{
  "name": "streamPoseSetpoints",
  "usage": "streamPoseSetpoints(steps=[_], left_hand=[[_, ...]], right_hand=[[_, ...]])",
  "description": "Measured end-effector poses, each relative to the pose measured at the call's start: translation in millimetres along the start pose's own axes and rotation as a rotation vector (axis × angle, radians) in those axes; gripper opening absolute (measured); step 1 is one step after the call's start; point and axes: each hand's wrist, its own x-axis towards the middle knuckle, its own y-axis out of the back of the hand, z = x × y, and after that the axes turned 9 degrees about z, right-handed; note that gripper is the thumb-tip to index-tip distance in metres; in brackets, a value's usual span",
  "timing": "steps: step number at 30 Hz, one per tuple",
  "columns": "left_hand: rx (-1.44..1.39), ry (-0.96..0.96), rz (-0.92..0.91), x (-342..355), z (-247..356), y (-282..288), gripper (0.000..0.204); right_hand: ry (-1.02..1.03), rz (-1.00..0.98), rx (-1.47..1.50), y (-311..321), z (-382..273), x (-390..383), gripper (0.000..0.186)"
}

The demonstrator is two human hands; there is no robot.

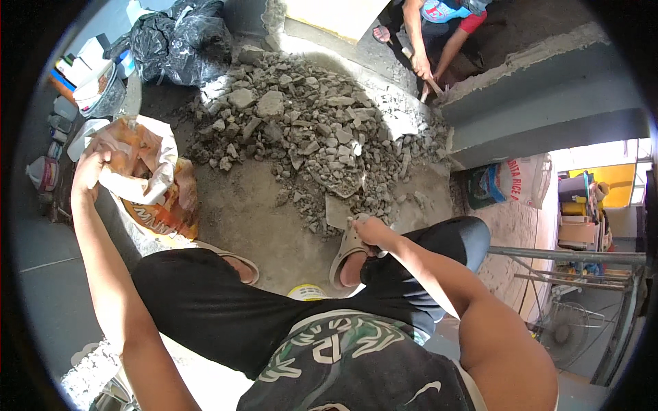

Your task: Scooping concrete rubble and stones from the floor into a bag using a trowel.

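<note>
- On the floor (pixel 250 198), rubble (pixel 308 130) lies ahead of the nearer right hand (pixel 371 231), fingers clamped around a trowel (pixel 336 211) pointing forward-left.
- Left hand (pixel 90 166): fingers gripping the sack (pixel 164 214) rim.

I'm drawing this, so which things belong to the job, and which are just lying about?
Seem part of the job:
orange-and-white sack, in the left grip
flat-bladed tool, in the right grip
rubble heap

Probably just lying about:
black plastic bags
white jug
</note>
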Motion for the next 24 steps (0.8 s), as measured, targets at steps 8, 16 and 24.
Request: streamPoseSetpoints(steps=[8,16,24], left_hand=[[0.039,0.021,-0.097,0,-4,16,0.079],[0.014,0.032,-0.139,15,2,7,0.077],[-0.026,0.04,-0.113,28,-27,14,0.076]], right_hand=[[-0.285,-0.035,0.324,1,-4,-31,0.054],[-0.118,0.24,0.233,1,-1,17,0.058],[-0.15,-0.086,0.241,43,-16,-12,0.056]])
